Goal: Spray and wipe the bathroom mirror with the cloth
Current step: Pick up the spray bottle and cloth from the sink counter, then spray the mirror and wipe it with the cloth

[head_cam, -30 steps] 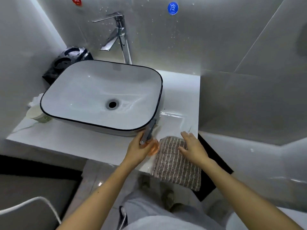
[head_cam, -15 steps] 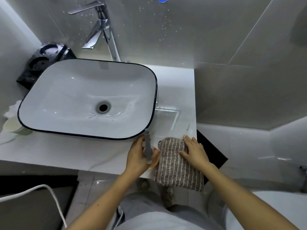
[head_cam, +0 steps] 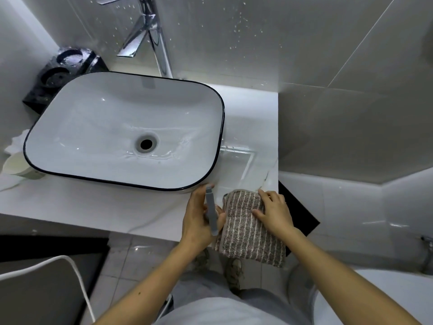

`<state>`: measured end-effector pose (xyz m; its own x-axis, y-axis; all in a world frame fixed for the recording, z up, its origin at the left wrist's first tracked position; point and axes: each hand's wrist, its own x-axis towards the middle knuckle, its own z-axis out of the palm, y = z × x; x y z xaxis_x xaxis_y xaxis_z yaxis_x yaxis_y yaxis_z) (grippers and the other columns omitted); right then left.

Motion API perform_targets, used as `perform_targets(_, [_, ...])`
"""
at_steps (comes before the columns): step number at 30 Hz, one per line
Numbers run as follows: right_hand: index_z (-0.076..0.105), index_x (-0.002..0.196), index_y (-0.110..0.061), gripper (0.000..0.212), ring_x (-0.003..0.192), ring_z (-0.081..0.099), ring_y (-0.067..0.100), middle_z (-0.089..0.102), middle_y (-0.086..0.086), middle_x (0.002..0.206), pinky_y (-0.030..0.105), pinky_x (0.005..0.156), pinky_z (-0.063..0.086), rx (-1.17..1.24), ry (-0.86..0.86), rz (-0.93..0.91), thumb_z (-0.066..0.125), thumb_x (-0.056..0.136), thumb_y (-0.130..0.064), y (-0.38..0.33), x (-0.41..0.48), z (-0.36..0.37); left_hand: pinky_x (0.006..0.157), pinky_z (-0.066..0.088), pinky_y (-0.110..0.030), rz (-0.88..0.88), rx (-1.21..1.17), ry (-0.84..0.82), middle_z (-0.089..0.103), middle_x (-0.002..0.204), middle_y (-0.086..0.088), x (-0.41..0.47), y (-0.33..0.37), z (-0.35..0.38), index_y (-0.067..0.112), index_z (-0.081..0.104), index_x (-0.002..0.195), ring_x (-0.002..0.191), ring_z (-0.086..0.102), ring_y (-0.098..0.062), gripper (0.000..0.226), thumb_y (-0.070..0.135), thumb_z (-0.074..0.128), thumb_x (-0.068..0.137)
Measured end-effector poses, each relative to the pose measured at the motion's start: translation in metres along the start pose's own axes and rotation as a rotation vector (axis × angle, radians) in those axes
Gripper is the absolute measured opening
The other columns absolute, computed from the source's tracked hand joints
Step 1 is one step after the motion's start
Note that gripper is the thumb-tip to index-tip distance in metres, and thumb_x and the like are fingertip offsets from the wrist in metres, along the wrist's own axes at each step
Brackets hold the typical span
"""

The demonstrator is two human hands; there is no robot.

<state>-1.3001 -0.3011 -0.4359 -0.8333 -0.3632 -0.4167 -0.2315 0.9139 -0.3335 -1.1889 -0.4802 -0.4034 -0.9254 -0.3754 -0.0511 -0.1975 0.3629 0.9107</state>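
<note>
A brown-and-white striped cloth (head_cam: 243,233) lies on the white counter's (head_cam: 93,207) front right corner, its lower half hanging over the edge. My right hand (head_cam: 274,212) rests on top of it, fingers bent over its far right corner and thumb pressed into the fabric. Just left of the cloth, my left hand (head_cam: 196,219) is closed around a small spray bottle (head_cam: 210,212) whose grey head points away from me toward the basin. The bottle's body is hidden in my palm. No mirror is in view.
A white basin with a black rim (head_cam: 220,127) fills the counter's middle, a chrome tap (head_cam: 150,34) behind it. A black holder (head_cam: 63,69) and a paper cup (head_cam: 16,165) stand at the left. A toilet (head_cam: 375,299) is at the lower right. Splashed tiles rise behind.
My left hand has turned the bottle so its grey head points straight away instead of slanting right. My right hand has slid further onto the cloth. The view has tilted downward.
</note>
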Motion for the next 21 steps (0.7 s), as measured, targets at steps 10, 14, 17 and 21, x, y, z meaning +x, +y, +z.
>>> perform_targets(10, [0.048,0.12,-0.017,0.041,0.114,0.042,0.021,0.052,0.002,0.121,0.034,0.091,0.034,-0.191,-0.012,-0.108,0.048,0.091,-0.045,0.003,0.009,-0.008,0.071,0.05,-0.043,0.181,0.058,-0.019,0.048,0.101,0.006,0.016,-0.006,0.013,0.048,0.035,0.118,0.077,0.052,-0.024,0.047,0.05,0.059,0.078])
perform_targets(14, [0.05,0.103,-0.018,0.031,0.095,0.053,0.02,0.059,-0.001,0.101,0.033,0.077,0.035,-0.143,0.082,-0.24,0.044,0.092,-0.046,0.002,0.004,-0.014,0.088,0.04,-0.02,0.266,0.132,0.053,0.052,0.11,0.007,0.022,0.007,0.011,0.027,0.043,0.113,0.1,0.043,-0.001,0.04,0.037,0.062,0.078])
perform_targets(17, [0.052,0.095,-0.017,0.031,0.084,0.054,0.02,0.059,-0.001,0.091,0.031,0.068,0.033,-0.105,0.183,-0.347,0.046,0.091,-0.047,-0.001,-0.002,-0.019,0.085,0.048,-0.029,0.263,0.119,0.075,0.047,0.115,0.023,0.02,0.011,0.012,0.026,0.042,0.113,0.099,0.045,-0.004,0.041,0.034,0.061,0.078])
perform_targets(21, [0.055,0.09,-0.017,0.03,0.075,0.053,0.02,0.06,-0.002,0.083,0.03,0.066,0.032,-0.092,0.328,-0.455,0.052,0.088,-0.046,-0.015,0.0,-0.045,0.076,0.051,-0.024,0.357,0.102,0.107,0.039,0.109,0.038,0.026,0.034,0.01,0.03,0.045,0.112,0.094,0.052,-0.002,0.036,0.036,0.06,0.08])
